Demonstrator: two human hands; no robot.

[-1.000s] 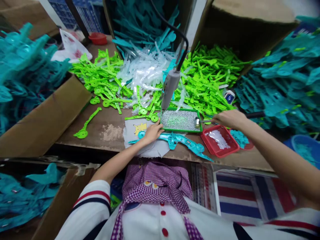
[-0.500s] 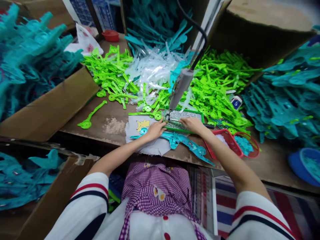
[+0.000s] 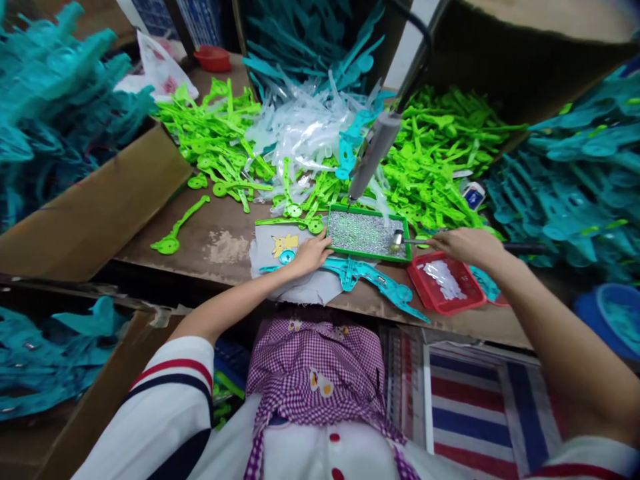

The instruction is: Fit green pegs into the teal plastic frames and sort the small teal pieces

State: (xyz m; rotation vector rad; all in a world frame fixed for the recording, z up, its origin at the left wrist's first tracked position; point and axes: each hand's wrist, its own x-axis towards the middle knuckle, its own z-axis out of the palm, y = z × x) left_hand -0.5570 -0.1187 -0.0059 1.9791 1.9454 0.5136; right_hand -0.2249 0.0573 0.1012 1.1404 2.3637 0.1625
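My left hand (image 3: 313,257) grips the near left corner of a shallow green tray (image 3: 370,256), fingers closed at its wall. Small silvery metal pieces (image 3: 360,232), too small to name, fill the tray. In my right hand (image 3: 467,245) is a small hammer (image 3: 397,241) with a thin metal shaft and black handle. Its head rests among the pieces at the tray's right end. A turquoise clip hanger (image 3: 385,287) lies on a grey cloth (image 3: 313,291) just below the tray. Over the tray's back edge hangs a grey electric screwdriver (image 3: 375,157), touched by neither hand.
Green plastic arms (image 3: 440,167) and clear strips (image 3: 305,127) are heaped behind the tray. Red basket (image 3: 425,293) with white pieces sits right of it. Cardboard boxes (image 3: 100,207) of turquoise parts flank the bench. A blue bowl (image 3: 595,320) stands far right.
My right hand has moved right, drawing the hammer's head from the tray's left end to its right end. My left hand stays at the tray's left side. The screwdriver has shifted slightly right in view.
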